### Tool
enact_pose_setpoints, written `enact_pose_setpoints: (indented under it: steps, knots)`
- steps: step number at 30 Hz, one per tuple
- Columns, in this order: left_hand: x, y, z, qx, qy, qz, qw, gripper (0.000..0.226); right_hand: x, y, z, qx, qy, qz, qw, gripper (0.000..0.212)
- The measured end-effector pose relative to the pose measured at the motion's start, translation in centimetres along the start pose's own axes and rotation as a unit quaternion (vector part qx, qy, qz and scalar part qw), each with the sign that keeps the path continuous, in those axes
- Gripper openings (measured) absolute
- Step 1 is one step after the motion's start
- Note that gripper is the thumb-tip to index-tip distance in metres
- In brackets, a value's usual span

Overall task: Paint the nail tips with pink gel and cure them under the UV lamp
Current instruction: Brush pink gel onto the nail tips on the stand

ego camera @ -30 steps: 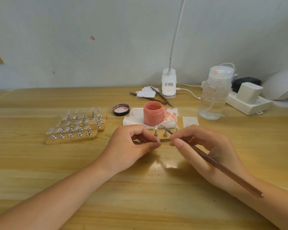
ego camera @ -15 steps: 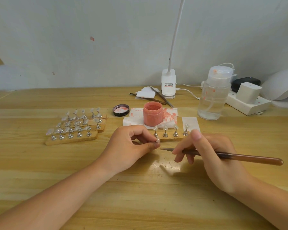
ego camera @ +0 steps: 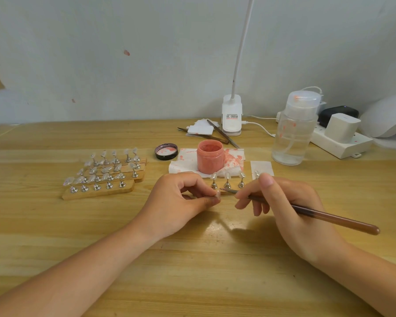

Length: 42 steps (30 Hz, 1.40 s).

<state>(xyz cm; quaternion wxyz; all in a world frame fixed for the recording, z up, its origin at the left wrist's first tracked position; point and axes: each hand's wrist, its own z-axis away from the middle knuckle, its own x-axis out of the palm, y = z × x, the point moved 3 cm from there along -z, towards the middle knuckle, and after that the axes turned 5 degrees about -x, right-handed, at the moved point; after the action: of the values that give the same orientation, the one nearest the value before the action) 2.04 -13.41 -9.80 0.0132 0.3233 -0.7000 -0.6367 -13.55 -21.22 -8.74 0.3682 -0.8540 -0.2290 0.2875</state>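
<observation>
The nail tip (ego camera: 217,195), pinched in our left hand (ego camera: 181,202), wants steady strokes from the brush (ego camera: 306,211) our right hand (ego camera: 290,213) grips.

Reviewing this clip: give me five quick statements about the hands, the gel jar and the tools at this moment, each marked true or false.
1. The right hand holds a brown brush. True.
2. The pink gel jar has its lid screwed on. False: the jar is open, and the black lid lies on the table to its left.
3. The left hand pinches a nail tip near the brush's point. True.
4. The jar stands on bare wood. False: it stands on a white tissue stained pink.
5. The clear pump bottle lies tipped over. False: it stands upright, right of the jar.
</observation>
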Motion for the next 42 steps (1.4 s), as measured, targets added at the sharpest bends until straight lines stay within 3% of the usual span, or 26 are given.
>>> enact_pose_setpoints:
  steps: [8, 14, 20, 25, 42]
  knots:
    - [0.04, 0.08, 0.03, -0.001, -0.002, 0.007, 1.0, 0.02, -0.07, 0.17, 0.2, 0.006, 0.002, -0.034, 0.999, 0.048]
    - [0.04, 0.18, 0.0, 0.003, 0.003, 0.003, 1.0, 0.025, 0.16, 0.12, -0.1, 0.01, -0.016, 0.019, 1.0, 0.043]
    - [0.0, 0.09, 0.03, 0.004, 0.002, 0.003, 1.0, 0.022, -0.11, 0.09, 0.17, 0.008, 0.004, -0.032, 0.999, 0.047]
    - [-0.01, 0.12, 0.03, 0.007, 0.003, -0.007, 1.0, 0.022, 0.11, 0.01, -0.07, 0.01, -0.012, 0.003, 1.0, 0.041]
    - [-0.08, 0.2, 0.05, 0.003, 0.006, -0.008, 1.0, 0.019, -0.13, -0.06, 0.18, 0.024, -0.004, -0.058, 0.998, 0.048]
